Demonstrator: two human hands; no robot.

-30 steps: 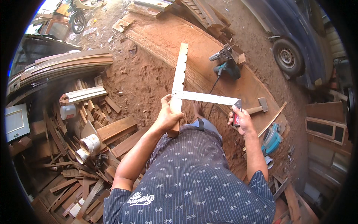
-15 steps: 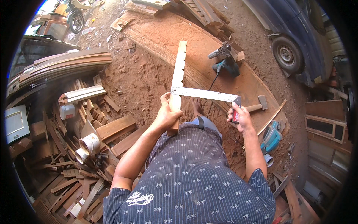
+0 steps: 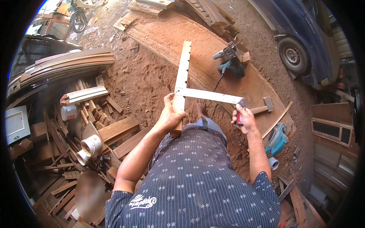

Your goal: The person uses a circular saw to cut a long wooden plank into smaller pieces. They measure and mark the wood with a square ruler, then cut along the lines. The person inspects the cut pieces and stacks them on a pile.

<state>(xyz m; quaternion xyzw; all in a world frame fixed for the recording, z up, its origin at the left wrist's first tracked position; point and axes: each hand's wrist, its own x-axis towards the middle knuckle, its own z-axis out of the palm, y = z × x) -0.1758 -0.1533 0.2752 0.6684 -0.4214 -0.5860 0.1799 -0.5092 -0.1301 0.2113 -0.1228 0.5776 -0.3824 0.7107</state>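
A long pale wooden strip (image 3: 181,72) with several small notches along its right edge points away from my waist. My left hand (image 3: 171,116) is closed around its near part, thumb across the top. Lying across the strip just beyond those fingers is the flat pale blade of an L-shaped try square (image 3: 213,95). My right hand (image 3: 246,121) grips the square's dark and red handle, off to the right of the strip. The near end of the strip rests close to my shirt.
A sawdust-covered board (image 3: 163,36) lies on the ground ahead, carrying a corded power saw (image 3: 232,66) and a hammer (image 3: 267,104). A teal power tool (image 3: 277,140) sits at right. Scrap wood (image 3: 68,190) and white buckets (image 3: 91,145) crowd the left. A blue vehicle (image 3: 315,41) stands far right.
Both hands, the strip and the try square hold almost the same position. A blurred oval patch now covers part of the scrap wood at lower left.
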